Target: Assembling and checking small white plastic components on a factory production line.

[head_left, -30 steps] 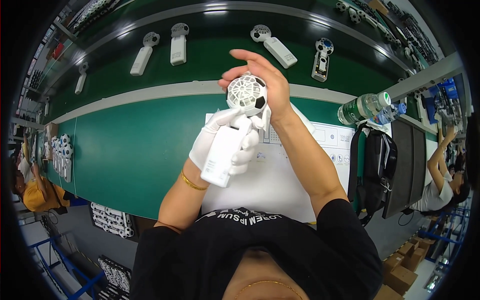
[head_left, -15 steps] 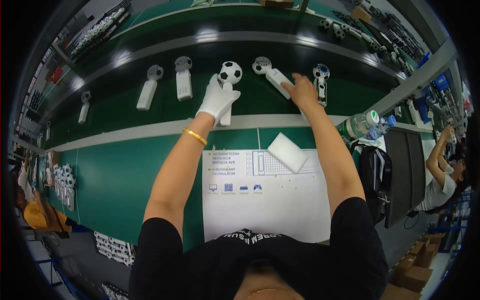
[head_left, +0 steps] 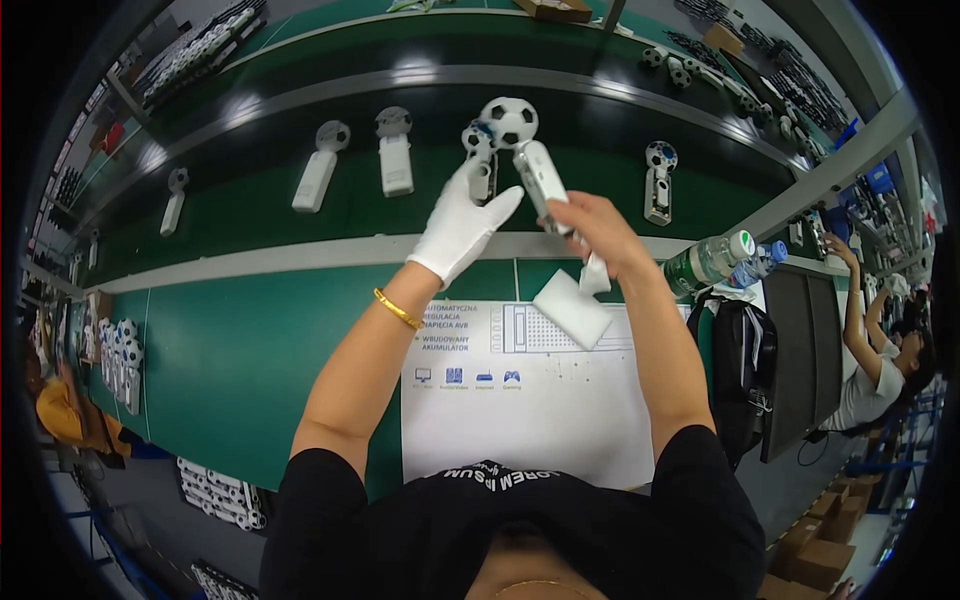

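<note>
My left hand [head_left: 458, 228], in a white glove, has its fingers beside an opened handheld device [head_left: 484, 172] with a small soccer-ball head and its inner parts showing. The handle goes down into the crook of the thumb, so the grip is partly hidden. In my bare right hand [head_left: 600, 228] is a white handle [head_left: 543, 178], fingers wrapped round its lower end. A larger black-and-white soccer-ball head [head_left: 508, 123] sits at that handle's top, partly overlapping the opened device. Something small and white [head_left: 595, 275] hangs beneath my right hand; its kind is unclear.
More soccer-ball devices lie on the green belt, including a white one [head_left: 396, 165] on the left and an opened one [head_left: 659, 185] on the right. A white foam block [head_left: 572, 308] rests on the printed sheet [head_left: 520, 425]. Bottles [head_left: 712, 262] and a black bag [head_left: 745, 345] are at right.
My right hand has taken hold of a handle and drawn it nearer. My left hand has moved right, beside it. The ball head and the opened device now show close together.
</note>
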Available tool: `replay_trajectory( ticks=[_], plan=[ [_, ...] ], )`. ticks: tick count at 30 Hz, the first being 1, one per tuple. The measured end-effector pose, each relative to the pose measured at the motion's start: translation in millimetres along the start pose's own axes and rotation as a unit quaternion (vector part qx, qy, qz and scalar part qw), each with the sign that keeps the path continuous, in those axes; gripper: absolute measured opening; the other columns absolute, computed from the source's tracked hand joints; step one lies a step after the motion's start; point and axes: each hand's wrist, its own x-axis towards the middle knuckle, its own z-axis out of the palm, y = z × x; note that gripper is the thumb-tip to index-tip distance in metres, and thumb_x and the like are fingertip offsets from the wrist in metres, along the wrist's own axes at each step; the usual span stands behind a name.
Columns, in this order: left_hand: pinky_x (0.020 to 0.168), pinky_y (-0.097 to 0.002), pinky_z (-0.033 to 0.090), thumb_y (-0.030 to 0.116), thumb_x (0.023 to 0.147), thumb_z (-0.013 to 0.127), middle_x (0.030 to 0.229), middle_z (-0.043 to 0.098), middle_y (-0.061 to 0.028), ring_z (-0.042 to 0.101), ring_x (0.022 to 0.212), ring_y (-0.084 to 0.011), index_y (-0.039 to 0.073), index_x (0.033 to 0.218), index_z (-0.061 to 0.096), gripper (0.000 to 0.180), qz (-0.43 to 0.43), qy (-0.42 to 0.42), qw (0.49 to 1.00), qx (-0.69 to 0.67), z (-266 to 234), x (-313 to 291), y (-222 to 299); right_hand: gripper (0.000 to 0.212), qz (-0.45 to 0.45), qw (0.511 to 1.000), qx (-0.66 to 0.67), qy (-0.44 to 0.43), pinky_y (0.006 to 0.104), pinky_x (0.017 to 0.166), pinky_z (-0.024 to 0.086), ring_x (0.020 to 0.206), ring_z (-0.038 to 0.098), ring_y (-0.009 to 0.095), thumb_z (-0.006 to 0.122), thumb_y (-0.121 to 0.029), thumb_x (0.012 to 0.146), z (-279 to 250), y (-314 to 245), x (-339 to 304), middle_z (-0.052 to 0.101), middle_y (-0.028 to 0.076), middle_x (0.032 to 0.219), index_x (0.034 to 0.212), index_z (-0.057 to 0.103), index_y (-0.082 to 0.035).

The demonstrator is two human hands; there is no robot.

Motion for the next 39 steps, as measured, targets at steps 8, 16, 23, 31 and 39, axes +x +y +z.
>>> replay_trajectory(
  ticks=[8, 16, 23, 31, 39],
  plan=[
    [0.076, -0.0303, 0.051, 0.023, 0.079, 0.071, 0.095, 0.061, -0.0079, 0.06, 0.083, -0.0168, 0.0, 0.112, 0.05, 0.046, -0.137, -0.014, 0.969, -0.207, -22.1, -85.7, 31.2, 0.038, -0.069, 0.981, -0.17, -0.057, 0.0187, 0.044, 0.037, 0.054, 0.047, 0.002, 0.065, -0.026, 0.086, 96.5, 14.0, -80.1, 0.065, 0.004, 0.083, 0.115, 0.062, -0.003],
    [0.073, -0.033, 0.051, 0.02, 0.076, 0.069, 0.088, 0.064, -0.0131, 0.064, 0.077, -0.0239, -0.002, 0.109, 0.05, 0.044, -0.179, -0.056, 0.981, -0.045, -57.4, -120.5, 41.3, 0.025, -0.378, 0.92, 0.002, 0.108, 0.0246, 0.062, 0.05, 0.07, 0.058, 0.007, 0.057, -0.011, 0.091, 111.3, -42.0, -74.2, 0.066, 0.002, 0.083, 0.114, 0.064, -0.005],
    [0.075, -0.04, 0.049, 0.015, 0.077, 0.061, 0.085, 0.063, -0.0205, 0.063, 0.082, -0.037, -0.002, 0.102, 0.051, 0.032, -0.104, -0.023, 0.994, 0.019, -54.2, -140.8, 44.3, 0.029, -0.573, 0.727, -0.371, 0.076, 0.0301, 0.079, 0.05, 0.086, 0.062, 0.014, 0.053, -0.005, 0.089, 153.5, -36.5, -30.8, 0.069, 0.004, 0.087, 0.115, 0.064, -0.008],
    [0.074, -0.0403, 0.049, 0.013, 0.076, 0.061, 0.086, 0.063, -0.0205, 0.063, 0.082, -0.0376, -0.002, 0.102, 0.052, 0.031, -0.165, -0.066, 0.982, 0.061, -66.6, -137.6, 52.3, 0.033, -0.211, 0.966, -0.084, -0.121, 0.0311, 0.078, 0.051, 0.089, 0.064, 0.022, 0.052, -0.006, 0.085, 142.2, -57.8, -22.6, 0.07, 0.009, 0.092, 0.114, 0.065, -0.009],
    [0.073, -0.0407, 0.053, 0.012, 0.079, 0.06, 0.092, 0.063, -0.0204, 0.065, 0.083, -0.0359, -0.003, 0.108, 0.053, 0.033, -0.141, -0.145, 0.975, 0.095, -68.7, -137.3, 44.5, 0.03, -0.364, 0.783, -0.504, -0.032, 0.0304, 0.078, 0.051, 0.087, 0.066, 0.017, 0.044, -0.012, 0.094, 157.9, -64.7, -44.5, 0.071, 0.01, 0.099, 0.113, 0.066, -0.006]
  ],
)
